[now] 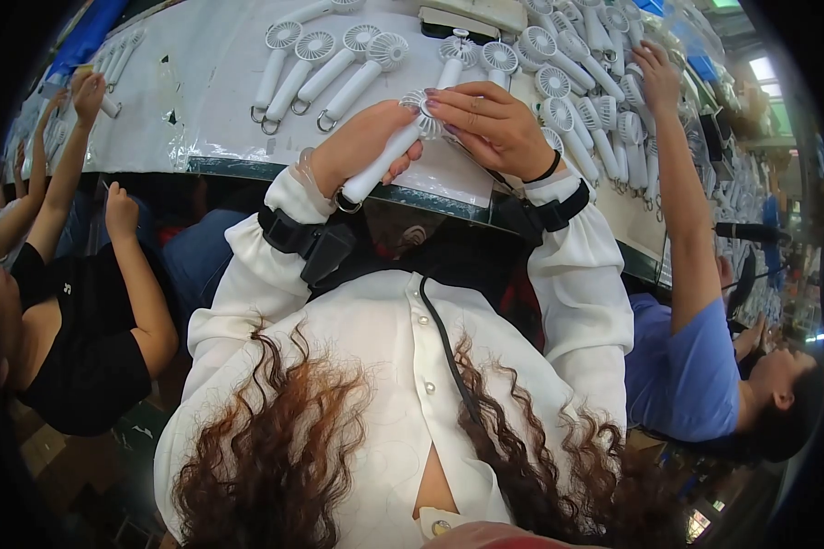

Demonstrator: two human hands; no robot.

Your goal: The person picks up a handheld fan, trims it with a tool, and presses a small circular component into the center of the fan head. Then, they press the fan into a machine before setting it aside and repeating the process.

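A white handheld fan with a metal ring at its handle end is tilted between my hands, just over the near table edge. My left hand is wrapped round it below the round grille. With its fingers bent together, my right hand presses on the grille from the other side; whether it pinches a small part there is hidden. Beyond my left hand lies a loose row of similar fans. Another fan lies just past my fingers, its head looking partly open, beside a further white fan.
A dense pile of white fans covers the table on the right, where a co-worker's arm reaches in. On the left, another person's hand is near more fans. At the back sits a dark open box. The white tabletop has a dark green edge.
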